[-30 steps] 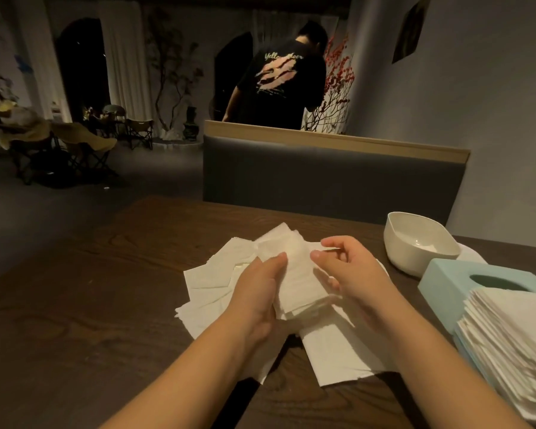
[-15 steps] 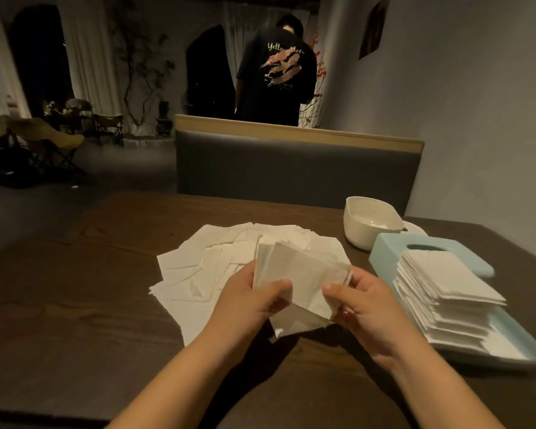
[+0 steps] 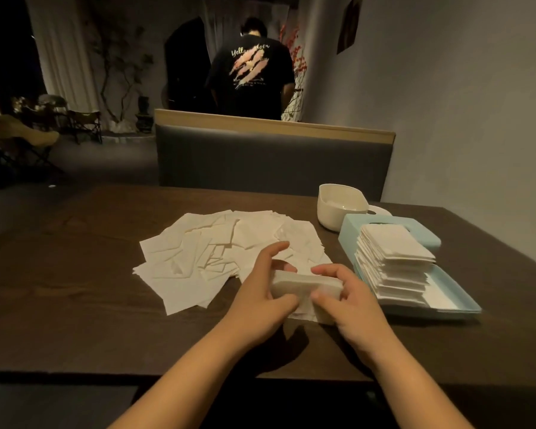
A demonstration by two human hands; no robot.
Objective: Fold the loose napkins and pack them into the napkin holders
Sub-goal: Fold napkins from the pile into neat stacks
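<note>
Using the blue napkin holder [image 3: 452, 308] as the anchor: way off to its left a messy spread of loose napkins [image 3: 198, 255] is lying on the dark table [image 3: 75, 305], overlapping so much I can't count them. Closer to the holder's left, the left hand [image 3: 260, 298] and then the right hand [image 3: 347, 301] are both curling around a folded napkin [image 3: 304, 284], thumbs in front, and its lower part is hiding behind the fingers. A stack of folded napkins [image 3: 393, 261] is sitting in the holder itself, and a white bowl [image 3: 341, 209] is sitting just behind it, contents too dim to make out.
</note>
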